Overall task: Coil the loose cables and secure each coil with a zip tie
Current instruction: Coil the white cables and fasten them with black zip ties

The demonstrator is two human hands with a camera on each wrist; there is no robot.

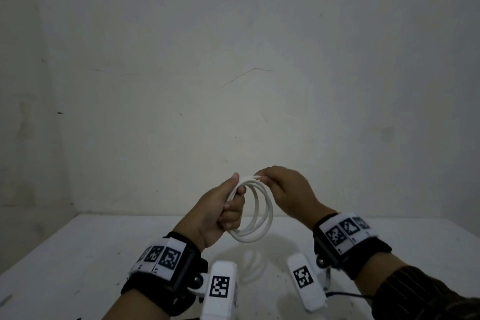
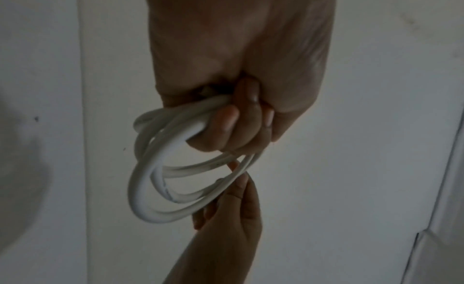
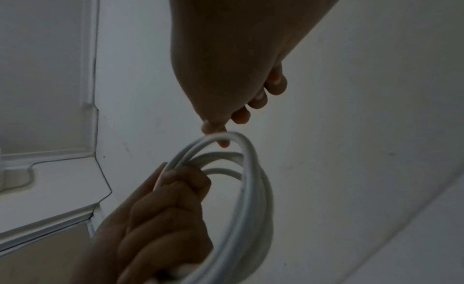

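Both hands hold a coiled white cable in the air above a white table, facing a pale wall.

The table (image 1: 78, 254) has a flat, matt white top flecked with small dark specks, and a soft shadow of the loops falls on it below the hands. Behind it the wall (image 1: 233, 60) is dull off-white plaster, scuffed and marked with a thin curved scratch; the room is dim. The white cable (image 1: 262, 215) is smooth, round and rubbery-looking, wound into several loose rings that hang upright. The left hand (image 1: 223, 210) is curled round one side of the bundle, thumb laid along the strands. The right hand (image 1: 285, 189) pinches the top of the coil between thumb and forefinger, possibly on the cable's end, though the wrist views are too dark to be sure.
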